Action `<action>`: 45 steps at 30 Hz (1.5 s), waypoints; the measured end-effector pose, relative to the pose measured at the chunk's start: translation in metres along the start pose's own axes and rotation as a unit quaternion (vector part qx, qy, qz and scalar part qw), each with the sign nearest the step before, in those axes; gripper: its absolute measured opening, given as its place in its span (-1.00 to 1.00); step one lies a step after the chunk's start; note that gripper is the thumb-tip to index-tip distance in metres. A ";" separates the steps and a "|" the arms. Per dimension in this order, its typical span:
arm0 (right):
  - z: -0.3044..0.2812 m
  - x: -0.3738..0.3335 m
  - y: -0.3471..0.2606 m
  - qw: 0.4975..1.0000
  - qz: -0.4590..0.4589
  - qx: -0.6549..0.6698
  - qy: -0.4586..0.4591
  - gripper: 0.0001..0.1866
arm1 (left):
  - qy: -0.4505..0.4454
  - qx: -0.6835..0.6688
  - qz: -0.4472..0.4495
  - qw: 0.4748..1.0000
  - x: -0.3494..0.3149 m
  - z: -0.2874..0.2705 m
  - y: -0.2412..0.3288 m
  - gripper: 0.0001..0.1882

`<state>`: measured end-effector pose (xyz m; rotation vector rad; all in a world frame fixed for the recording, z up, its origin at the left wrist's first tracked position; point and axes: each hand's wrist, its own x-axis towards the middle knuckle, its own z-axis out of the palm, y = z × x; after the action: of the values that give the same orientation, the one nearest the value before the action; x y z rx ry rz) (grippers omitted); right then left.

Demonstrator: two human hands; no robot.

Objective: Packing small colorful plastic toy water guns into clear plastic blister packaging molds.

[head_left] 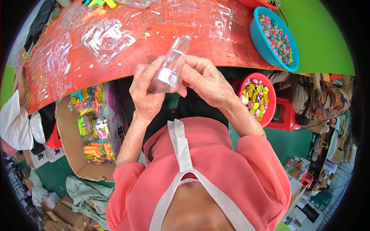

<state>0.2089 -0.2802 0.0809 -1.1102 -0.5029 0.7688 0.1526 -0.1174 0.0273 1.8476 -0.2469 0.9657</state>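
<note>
A clear moulded plastic blister shell (175, 61) is held up on edge over the near side of the red table. My left hand (145, 86) is closed on its left side, thumb and fingers pressed against the plastic. On the opposite side my right hand (206, 79) grips it too, with the fingers bent round its lower edge. Whether anything lies inside the shell is hard to make out. Another clear blister tray (107, 41) lies on the table beyond my left hand.
More clear trays (50, 73) cover the red table (154, 44). A blue basin (293, 54) of colourful balls stands at its right end. Below, a red basin (271, 104) holds foil-wrapped pieces. A cardboard box (71, 142) of packed toys stands left. Other people sit at both sides.
</note>
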 end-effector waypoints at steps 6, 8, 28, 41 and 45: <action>-0.001 0.000 0.003 1.000 -0.011 0.004 -0.001 -0.52 | -0.004 -0.020 -0.021 1.000 0.000 0.002 0.001 -0.36; 0.002 0.001 -0.001 1.000 -0.013 0.023 0.010 -0.67 | -0.006 -0.033 -0.042 0.999 -0.002 0.001 0.002 -0.37; 0.048 0.031 0.003 0.924 -0.171 -0.341 0.044 -0.79 | 0.086 -0.332 -0.344 0.874 -0.003 -0.037 0.019 -0.36; 0.041 -0.030 -0.004 0.944 -0.234 -0.221 -0.069 -0.85 | 0.246 -0.375 -0.285 0.847 0.055 -0.221 -0.080 -0.59; -0.014 -0.056 -0.052 0.928 -0.244 -0.272 0.072 -0.85 | 0.380 -0.312 -0.162 0.855 0.062 -0.305 -0.087 -0.41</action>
<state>0.1979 -0.3431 0.1241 -1.4581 -0.8582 0.0991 0.0869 0.1965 0.0696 0.7867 0.2200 1.1268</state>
